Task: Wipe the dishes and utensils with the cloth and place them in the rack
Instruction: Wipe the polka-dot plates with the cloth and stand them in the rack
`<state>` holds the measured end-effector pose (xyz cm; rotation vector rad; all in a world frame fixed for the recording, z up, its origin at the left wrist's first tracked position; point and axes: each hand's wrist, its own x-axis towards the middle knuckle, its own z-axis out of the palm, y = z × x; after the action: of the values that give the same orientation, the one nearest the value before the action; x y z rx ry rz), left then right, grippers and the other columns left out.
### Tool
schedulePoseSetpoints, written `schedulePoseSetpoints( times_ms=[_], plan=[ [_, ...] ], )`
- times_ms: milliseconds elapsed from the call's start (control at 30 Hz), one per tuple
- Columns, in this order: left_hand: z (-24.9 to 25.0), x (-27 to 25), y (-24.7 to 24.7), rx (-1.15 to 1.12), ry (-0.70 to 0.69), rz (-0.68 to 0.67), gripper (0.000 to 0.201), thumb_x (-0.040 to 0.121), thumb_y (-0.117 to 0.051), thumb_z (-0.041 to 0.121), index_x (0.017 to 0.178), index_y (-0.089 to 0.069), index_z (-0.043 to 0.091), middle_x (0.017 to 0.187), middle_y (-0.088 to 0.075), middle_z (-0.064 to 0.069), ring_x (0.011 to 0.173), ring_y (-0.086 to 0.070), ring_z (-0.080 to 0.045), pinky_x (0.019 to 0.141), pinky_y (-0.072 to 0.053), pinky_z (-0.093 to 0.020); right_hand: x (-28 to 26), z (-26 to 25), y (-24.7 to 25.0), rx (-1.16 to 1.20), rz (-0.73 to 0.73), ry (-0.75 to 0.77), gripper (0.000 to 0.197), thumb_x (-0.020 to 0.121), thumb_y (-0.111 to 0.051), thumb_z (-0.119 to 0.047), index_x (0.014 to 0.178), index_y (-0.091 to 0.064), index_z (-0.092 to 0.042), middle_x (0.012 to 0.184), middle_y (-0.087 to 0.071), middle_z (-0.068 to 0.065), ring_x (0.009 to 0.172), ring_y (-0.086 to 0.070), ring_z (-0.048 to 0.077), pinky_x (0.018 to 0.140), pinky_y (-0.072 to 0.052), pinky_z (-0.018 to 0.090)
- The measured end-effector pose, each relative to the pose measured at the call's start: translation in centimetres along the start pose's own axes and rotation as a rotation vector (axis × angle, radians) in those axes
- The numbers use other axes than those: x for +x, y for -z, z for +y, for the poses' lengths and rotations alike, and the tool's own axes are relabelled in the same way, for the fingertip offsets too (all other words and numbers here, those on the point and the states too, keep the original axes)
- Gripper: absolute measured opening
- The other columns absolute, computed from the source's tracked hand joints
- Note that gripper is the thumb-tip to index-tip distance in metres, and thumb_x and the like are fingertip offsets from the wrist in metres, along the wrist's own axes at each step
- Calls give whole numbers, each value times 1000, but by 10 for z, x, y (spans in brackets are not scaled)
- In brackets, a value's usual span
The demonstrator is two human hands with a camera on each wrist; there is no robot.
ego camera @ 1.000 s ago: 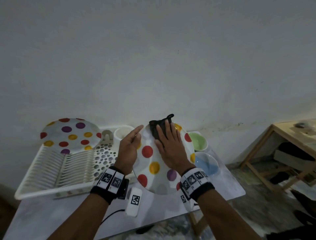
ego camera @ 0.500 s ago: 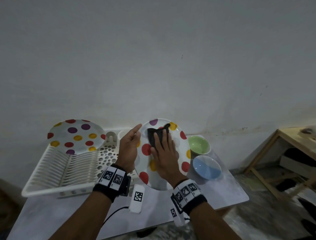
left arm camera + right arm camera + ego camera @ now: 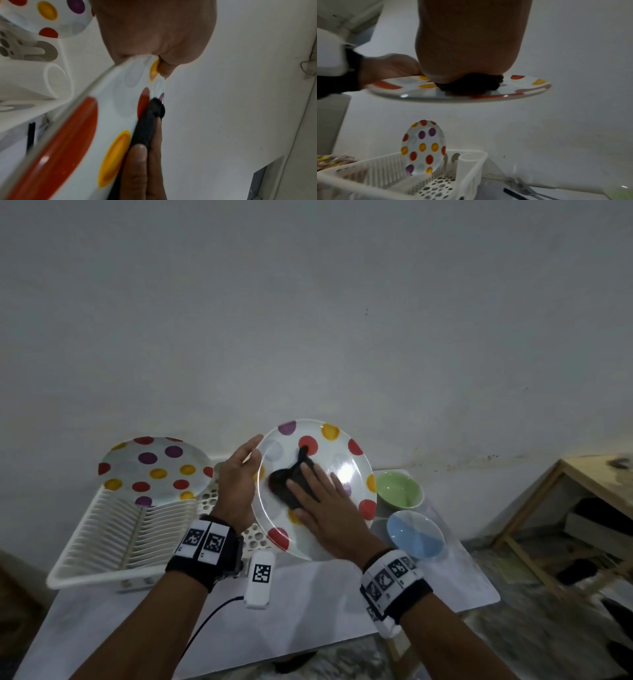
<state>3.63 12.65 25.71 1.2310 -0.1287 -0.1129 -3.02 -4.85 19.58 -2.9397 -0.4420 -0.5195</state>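
Right hand: fingers straight, flat on the black cloth, pressing it to the face of the held plate.
Left hand: grips that spotted plate's rim at 9 o'clock, thumb on the face; the plate is tilted, clear of the bench.
Rack: white, at 9 o'clock of the hands; one spotted plate in rack stands upright in the far slots, its white cup tube at the near corner.
Blue bowl: at 3 o'clock, nothing seen in it.
Green bowl: just behind the blue one, likewise.
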Motion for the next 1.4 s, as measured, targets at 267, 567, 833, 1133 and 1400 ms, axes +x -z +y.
schedulePoseSetpoints(
  times_ms=[267, 567, 833, 1133, 1400],
  plan=[
    [-5, -2, 5, 24, -10, 112, 27, 98, -51, 20, 115, -68, 33, 113, -71, 1, 107, -66, -25, 92, -53, -50, -5, 64, 12, -69, 26, -284, 58, 99, -4, -52, 150, -18, -30, 159, -22, 10, 146, -23, 30, 114, -23, 53],
    [-12, 6, -5, -51, -56, 196, 30, 100, -48, 13, 124, -63, 22, 92, -66, 19, 67, -65, 12, 52, -50, -9, -44, 7, -7, 79, 55, -188, 55, 101, -8, -51, 152, -14, -30, 162, -11, 4, 150, -7, 23, 120, -6, 41],
    [-26, 14, -6, -56, -46, 275, 32, 99, -50, 21, 129, -60, 24, 120, -59, 6, 95, -58, -1, 63, -49, -7, -35, -20, -18, 162, 114, -26, 56, 99, -32, -56, 148, -32, -29, 158, -26, 1, 148, -18, 20, 116, -22, 38],
    [-18, 9, 1, -131, 80, 63, 27, 91, -53, 8, 114, -66, 16, 106, -74, -8, 93, -71, -28, 79, -59, -41, -27, -22, -4, 107, 555, 155, 37, 92, -61, -20, 128, -54, -16, 115, -70, 8, 100, -66, 20, 83, -56, 30],
    [-3, 21, 18, 402, -195, 62, 49, 84, -51, 61, 71, -59, 14, 78, -47, -20, 70, -44, -32, 67, -44, -44, -1, -11, 52, 312, 700, 47, 31, 88, -63, -16, 117, -68, -9, 104, -74, 5, 92, -64, 11, 89, -43, 9]
  ],
)
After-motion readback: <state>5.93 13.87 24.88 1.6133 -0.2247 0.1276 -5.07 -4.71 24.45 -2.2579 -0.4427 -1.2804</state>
